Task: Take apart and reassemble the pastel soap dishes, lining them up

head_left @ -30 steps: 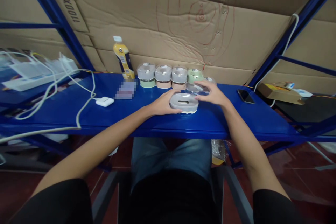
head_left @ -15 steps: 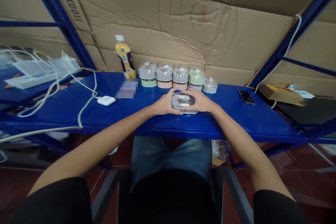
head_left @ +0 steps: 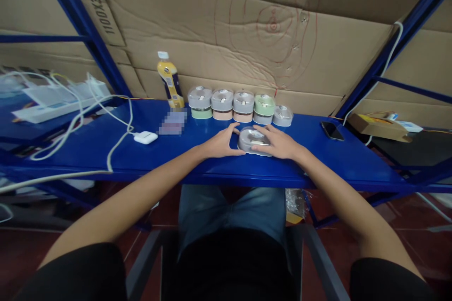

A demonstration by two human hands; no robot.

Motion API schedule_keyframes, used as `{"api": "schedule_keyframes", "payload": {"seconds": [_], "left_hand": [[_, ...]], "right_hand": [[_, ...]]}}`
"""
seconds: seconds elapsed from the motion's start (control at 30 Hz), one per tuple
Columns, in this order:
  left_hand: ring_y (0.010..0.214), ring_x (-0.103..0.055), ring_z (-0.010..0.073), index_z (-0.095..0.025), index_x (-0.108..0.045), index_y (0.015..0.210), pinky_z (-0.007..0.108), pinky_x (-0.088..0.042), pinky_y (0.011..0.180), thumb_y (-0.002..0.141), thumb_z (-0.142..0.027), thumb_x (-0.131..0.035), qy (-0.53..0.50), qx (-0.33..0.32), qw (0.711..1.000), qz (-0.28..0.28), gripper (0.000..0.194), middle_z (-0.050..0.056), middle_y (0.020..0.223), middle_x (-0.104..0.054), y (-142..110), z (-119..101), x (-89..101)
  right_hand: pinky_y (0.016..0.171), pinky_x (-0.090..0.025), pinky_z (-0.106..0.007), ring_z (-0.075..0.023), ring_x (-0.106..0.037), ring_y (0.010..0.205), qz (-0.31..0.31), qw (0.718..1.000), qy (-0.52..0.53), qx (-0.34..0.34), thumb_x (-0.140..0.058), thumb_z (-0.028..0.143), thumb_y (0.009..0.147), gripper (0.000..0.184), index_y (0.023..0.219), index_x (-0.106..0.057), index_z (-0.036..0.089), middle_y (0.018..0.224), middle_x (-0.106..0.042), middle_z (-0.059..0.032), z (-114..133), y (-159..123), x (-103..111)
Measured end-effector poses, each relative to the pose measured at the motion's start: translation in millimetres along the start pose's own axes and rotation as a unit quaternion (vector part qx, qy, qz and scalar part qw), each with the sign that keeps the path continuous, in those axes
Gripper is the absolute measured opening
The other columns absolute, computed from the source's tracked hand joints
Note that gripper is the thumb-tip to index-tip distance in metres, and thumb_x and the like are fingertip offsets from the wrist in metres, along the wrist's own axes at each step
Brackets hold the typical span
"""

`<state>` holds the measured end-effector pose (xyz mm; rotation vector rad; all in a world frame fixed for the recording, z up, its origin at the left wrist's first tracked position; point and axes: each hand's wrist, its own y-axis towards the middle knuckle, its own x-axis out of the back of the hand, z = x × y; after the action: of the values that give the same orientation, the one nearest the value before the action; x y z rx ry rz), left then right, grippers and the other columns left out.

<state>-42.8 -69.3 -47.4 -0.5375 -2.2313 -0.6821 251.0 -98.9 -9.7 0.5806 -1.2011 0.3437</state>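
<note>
A small grey oval container (head_left: 246, 139) with a clear domed lid rests on the blue table near its front edge. My right hand (head_left: 283, 144) grips its right side, with the fingers over the lid and the thumb at the front. At its left, my left hand (head_left: 221, 143) is open, thumb and fingers spread in a C, with a gap of blue between palm and container. Behind stand similar containers stacked in pairs: a grey over green stack (head_left: 200, 99), two grey over peach stacks, and a green over grey stack (head_left: 264, 103). A single grey container (head_left: 283, 116) stands at the row's right end.
A yellow bottle (head_left: 171, 82) stands left of the row, by a blurred flat item (head_left: 172, 122). A white earphone case (head_left: 145, 137) and white cables (head_left: 109, 150) lie at left. A phone (head_left: 332, 130) and an open cardboard box (head_left: 377, 127) are at right. Cardboard (head_left: 183, 23) walls the back.
The right hand has brought the clear lid from the right onto the grey base. The container has then shifted slightly right, and my left hand has come away from its side.
</note>
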Motion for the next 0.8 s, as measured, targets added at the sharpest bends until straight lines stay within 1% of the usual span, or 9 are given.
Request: {"api": "schedule_keyframes", "payload": {"seconds": [0.1,0.17,0.23,0.3,0.4,0.5,0.57,0.67,0.8], "left_hand": [[0.146,-0.065,0.0431,-0.017,-0.035,0.169,0.058,-0.050,0.123,0.082,-0.065,-0.085,0.016,0.000,1.000,0.009,0.111,0.022,0.154,-0.067,-0.8,-1.9,1.2],[0.145,-0.065,0.0423,-0.018,-0.037,0.168,0.056,-0.052,0.122,0.085,-0.065,-0.081,0.029,0.001,0.999,0.017,0.104,0.022,0.155,-0.066,-0.6,-3.1,1.6],[0.147,-0.063,0.0425,-0.017,-0.038,0.167,0.056,-0.050,0.123,0.087,-0.065,-0.078,0.041,0.001,0.999,0.022,0.101,0.022,0.156,-0.065,-0.4,-4.2,1.8],[0.149,-0.061,0.0428,-0.016,-0.039,0.166,0.056,-0.048,0.125,0.089,-0.066,-0.075,0.052,0.002,0.998,0.025,0.098,0.022,0.156,-0.064,-0.5,-4.9,1.7],[0.150,-0.060,0.0421,-0.017,-0.041,0.164,0.055,-0.048,0.124,0.090,-0.065,-0.073,0.062,0.002,0.998,0.024,0.093,0.022,0.156,-0.064,-0.8,-4.5,1.0],[0.148,-0.062,0.0411,-0.018,-0.043,0.162,0.055,-0.049,0.124,0.091,-0.064,-0.073,0.069,-0.007,0.997,0.020,0.090,0.020,0.154,-0.065,-0.8,-3.4,0.1],[0.148,-0.062,0.0412,-0.017,-0.043,0.162,0.055,-0.048,0.124,0.091,-0.064,-0.072,0.073,-0.011,0.997,0.019,0.090,0.021,0.153,-0.066,-0.7,-3.0,-0.2],[0.148,-0.061,0.0408,-0.015,-0.044,0.162,0.055,-0.048,0.125,0.091,-0.064,-0.071,0.076,-0.013,0.997,0.019,0.090,0.022,0.152,-0.066,-1.1,-3.3,0.3],[0.147,-0.062,0.0396,-0.018,-0.045,0.162,0.054,-0.049,0.124,0.092,-0.063,-0.072,0.073,-0.017,0.997,0.019,0.087,0.020,0.152,-0.067,-2.1,-4.4,1.7]], "right_hand": [[0.106,-0.060,-0.065,-0.0485,-0.072,0.127,0.010,0.992,-0.072,-0.105,-0.041,0.089,0.104,0.091,0.170,-0.050,0.027,0.135,-0.070,-0.0217,-14.6,-42.1,20.1],[0.108,-0.059,-0.063,-0.0489,-0.072,0.128,0.013,0.976,-0.110,-0.186,-0.034,0.088,0.106,0.094,0.169,-0.048,0.020,0.138,-0.070,-0.0253,-30.9,-68.1,34.0],[0.108,-0.058,-0.062,-0.0513,-0.071,0.132,0.004,0.947,-0.138,-0.292,-0.036,0.087,0.106,0.099,0.170,-0.043,0.012,0.149,-0.064,-0.0321,-50.3,-83.7,44.7],[0.109,-0.058,-0.062,-0.0527,-0.071,0.134,-0.009,0.909,-0.150,-0.388,-0.039,0.089,0.104,0.103,0.168,-0.044,0.009,0.153,-0.061,-0.0357,-70.0,-85.2,50.1],[0.113,-0.056,-0.062,-0.0533,-0.068,0.141,-0.055,0.868,-0.160,-0.468,-0.038,0.087,0.105,0.100,0.163,-0.051,0.007,0.154,-0.059,-0.0381,-96.4,-63.3,49.6],[0.117,-0.053,-0.063,-0.0530,-0.064,0.145,-0.096,0.847,-0.156,-0.499,-0.032,0.073,0.112,0.089,0.161,-0.051,0.001,0.158,-0.053,-0.0420,-119.0,-27.0,46.7],[0.118,-0.051,-0.064,-0.0528,-0.063,0.146,-0.103,0.849,-0.128,-0.502,-0.029,0.065,0.114,0.083,0.160,-0.053,-0.001,0.158,-0.053,-0.0427,-132.2,-3.8,46.4],[0.117,-0.050,-0.063,-0.0513,-0.063,0.144,-0.117,0.854,-0.092,-0.499,-0.031,0.060,0.115,0.078,0.157,-0.056,0.000,0.157,-0.054,-0.0420,-146.3,19.9,46.3],[0.116,-0.050,-0.064,-0.0506,-0.062,0.143,-0.143,0.853,-0.087,-0.495,-0.036,0.051,0.113,0.068,0.155,-0.057,0.003,0.157,-0.056,-0.0389,-145.7,27.1,40.8]]}}
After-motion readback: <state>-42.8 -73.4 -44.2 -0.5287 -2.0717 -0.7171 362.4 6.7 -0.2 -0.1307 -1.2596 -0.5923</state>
